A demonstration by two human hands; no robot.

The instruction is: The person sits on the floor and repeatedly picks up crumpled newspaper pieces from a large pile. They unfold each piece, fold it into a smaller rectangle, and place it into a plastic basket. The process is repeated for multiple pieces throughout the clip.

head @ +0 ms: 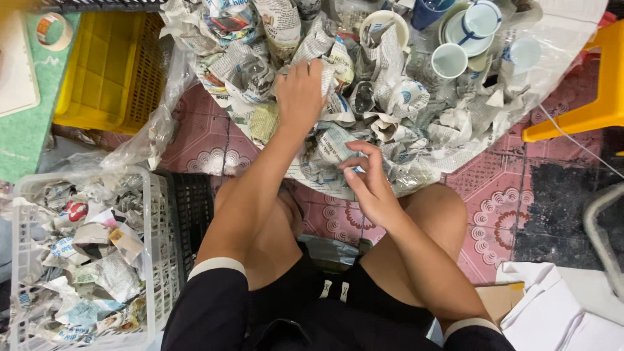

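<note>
Pink patterned floor tiles (214,153) lie under my newspaper-wrapped heap (338,97). Its bundles look light but crumpled, perhaps hiding fragile cups, so I'd cup them underneath. My left hand (300,91) lies spread on one; my right hand (367,179) hovers nearer, fingers loosely curled, empty. White cups (465,36) stand far right.

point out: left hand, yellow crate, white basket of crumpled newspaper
left hand (300,94): head view, back of the hand, on the newspaper pile.
yellow crate (107,68): head view, its inner floor.
white basket (158,257): head view, its right wall.
</note>
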